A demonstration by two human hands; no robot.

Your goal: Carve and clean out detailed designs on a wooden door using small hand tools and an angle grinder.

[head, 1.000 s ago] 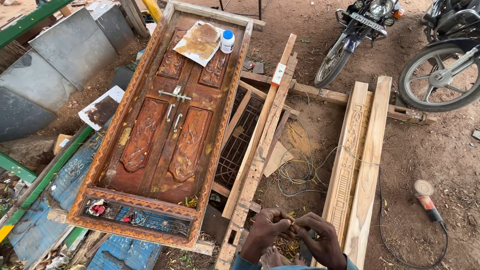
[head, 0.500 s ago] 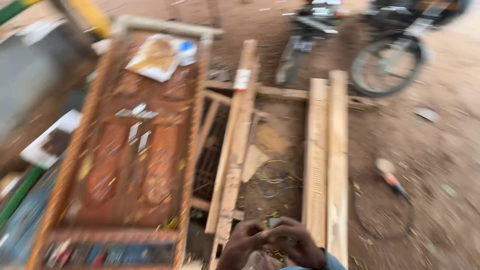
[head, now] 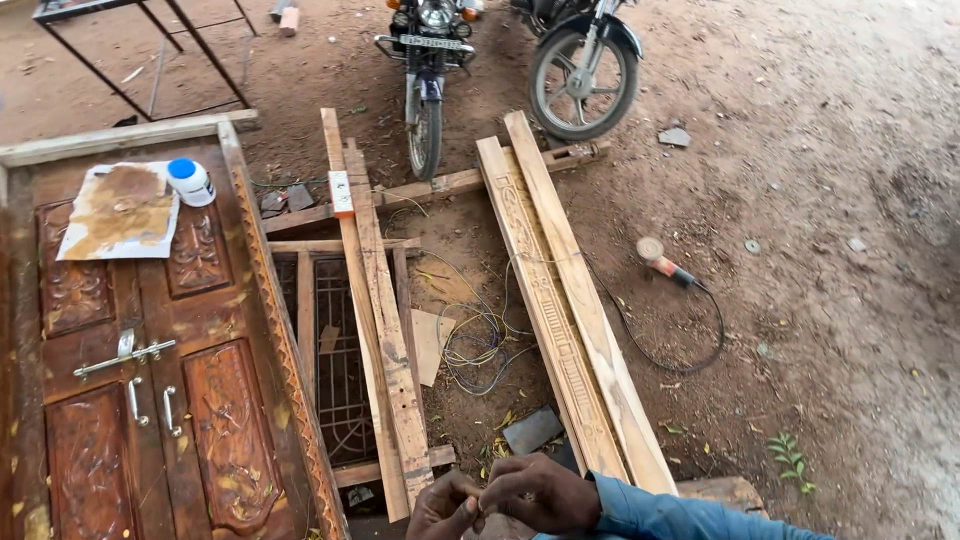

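At the bottom edge of the head view my left hand and my right hand, in a blue sleeve, are pressed together with the fingertips pinched. Both have the fingers curled closed; I can make out nothing between them. They hover over the near ends of two long plain planks. A pair of pale planks, one with a carved strip, lies just to the right. On the left a carved brown double door lies flat, with metal handles.
A stained paper sheet and a white bottle with a blue cap rest on the door. A metal grille, tangled wires and an angle grinder with its cable lie on the dirt. Two motorcycles stand at the back.
The view has swung right, so the door now sits at the left edge and more dirt ground shows. My hands stay together at the bottom.
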